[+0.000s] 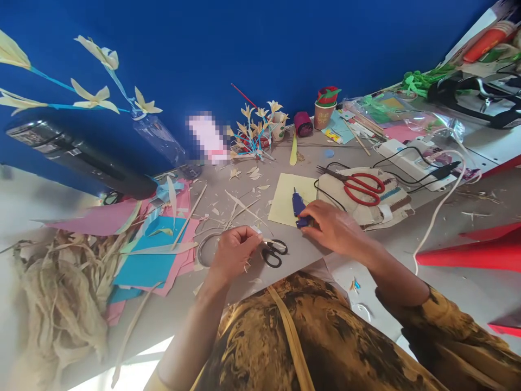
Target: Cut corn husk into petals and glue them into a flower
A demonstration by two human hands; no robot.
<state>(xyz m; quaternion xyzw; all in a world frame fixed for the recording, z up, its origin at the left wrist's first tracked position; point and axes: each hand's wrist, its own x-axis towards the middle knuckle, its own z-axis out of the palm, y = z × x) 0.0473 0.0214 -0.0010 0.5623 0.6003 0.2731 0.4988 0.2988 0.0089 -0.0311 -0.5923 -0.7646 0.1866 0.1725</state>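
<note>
My left hand (234,252) is closed, thumb and forefinger pinched together at a small pale piece; what exactly it is I cannot make out. Just right of those fingers lies a small pair of black-handled scissors (273,253). Over on the right, my right hand (331,225) has its fingers round the handle of a blue glue gun (298,203), whose nozzle points away from me. Beneath the gun is a sheet of pale yellow paper (280,190). Beyond my right hand, red-handled scissors (363,188) rest on a folded cloth (337,190).
Coloured paper sheets (142,266) and a heap of dried husks (61,293) lie left. A dark bottle (81,157) and a clear bottle of pale flowers (160,138) stand behind them. More small flowers (254,127) are at the back. A power strip (417,160) with cables sits right.
</note>
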